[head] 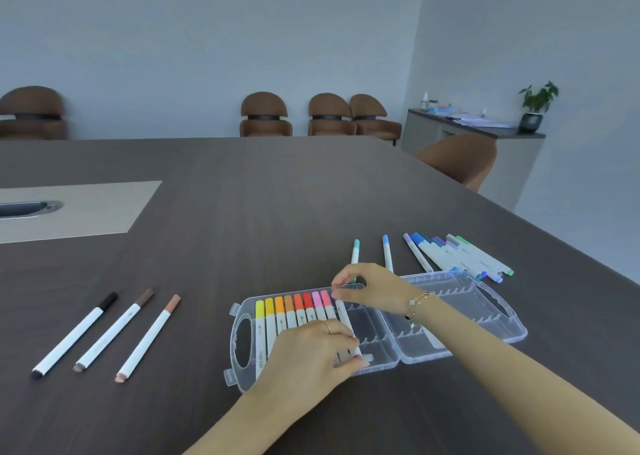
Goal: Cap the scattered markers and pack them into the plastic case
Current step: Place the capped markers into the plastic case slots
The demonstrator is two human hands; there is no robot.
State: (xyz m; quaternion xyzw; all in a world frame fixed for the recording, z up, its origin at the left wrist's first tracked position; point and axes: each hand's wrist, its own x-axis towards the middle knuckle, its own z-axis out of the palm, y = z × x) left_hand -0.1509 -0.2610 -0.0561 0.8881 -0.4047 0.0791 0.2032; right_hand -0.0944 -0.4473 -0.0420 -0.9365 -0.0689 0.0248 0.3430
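Dark wood-grain desk (277,194) carries everything I see. Clear plastic case (381,354) lies open near the front edge, its lid (485,316) folded out to the right. Eight capped markers, yellow through pink (294,310), fill the left slots; slots to their right are free. Three markers, black (74,333), brown (114,330) and peach (149,338), lie well apart to the left. A blue-green pile (457,255) sits behind the lid, with a teal marker (355,252) and a light blue one (387,253) nearby. Broad bare desk beyond. My left hand (311,354) pinches the near end of a white-barrelled marker (346,319); my right hand (367,286), wrist arched over the case, pinches its far end, beside the pink one.
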